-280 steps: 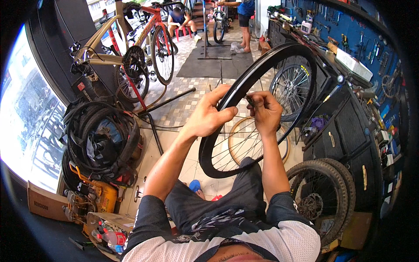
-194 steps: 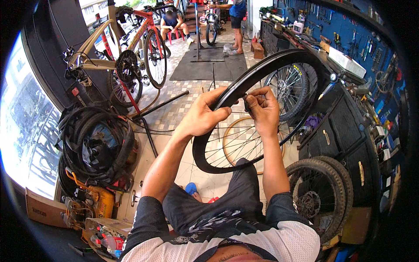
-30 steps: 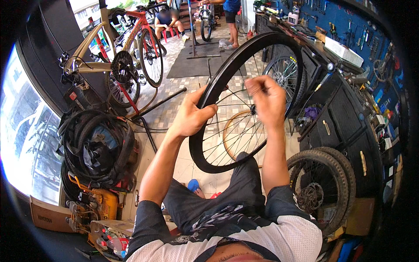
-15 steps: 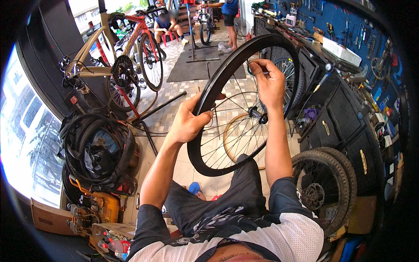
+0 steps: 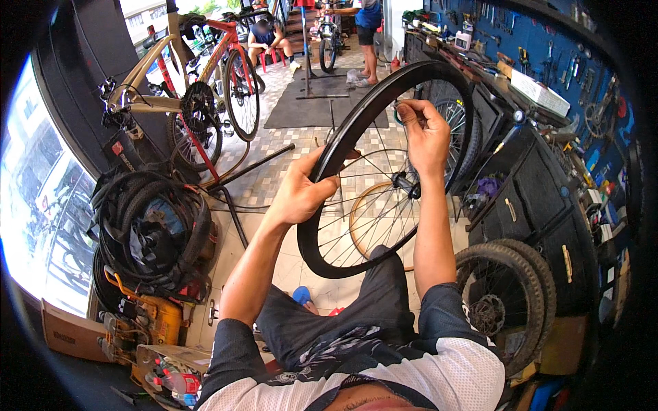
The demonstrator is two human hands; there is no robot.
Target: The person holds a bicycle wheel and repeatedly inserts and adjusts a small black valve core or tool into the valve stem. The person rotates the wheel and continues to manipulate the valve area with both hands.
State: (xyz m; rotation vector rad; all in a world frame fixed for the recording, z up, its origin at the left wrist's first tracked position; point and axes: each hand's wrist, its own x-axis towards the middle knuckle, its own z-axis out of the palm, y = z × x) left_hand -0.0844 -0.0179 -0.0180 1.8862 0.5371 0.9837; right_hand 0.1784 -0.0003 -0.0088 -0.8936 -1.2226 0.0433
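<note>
Tilted in front of me is a bicycle wheel with a deep black rim (image 5: pixel 432 71), dark spokes and a black hub (image 5: pixel 409 183); no tire shows on it. My left hand (image 5: pixel 306 188) grips the rim's left side, thumb on the near face and fingers behind. Inside the upper part of the rim, my right hand (image 5: pixel 426 133) pinches a small dark-green tool (image 5: pixel 397 115), which looks like a spoke wrench, beside a spoke near the rim. The fingers cover most of that tool. The wheel's lower edge hangs close to my knee.
At left stand a bicycle (image 5: pixel 147 106) and a pile of tires (image 5: pixel 147 233) above a yellow machine (image 5: pixel 164 322). Knobby-tired wheels (image 5: pixel 504 301) lean by black drawers (image 5: pixel 524 195) at right, below a tool-covered workbench (image 5: pixel 480 65). Farther off, one person (image 5: pixel 267 41) sits and another (image 5: pixel 368 41) stands.
The wheel and both hands have shifted very slightly right and down in the view. Both grips look the same.
</note>
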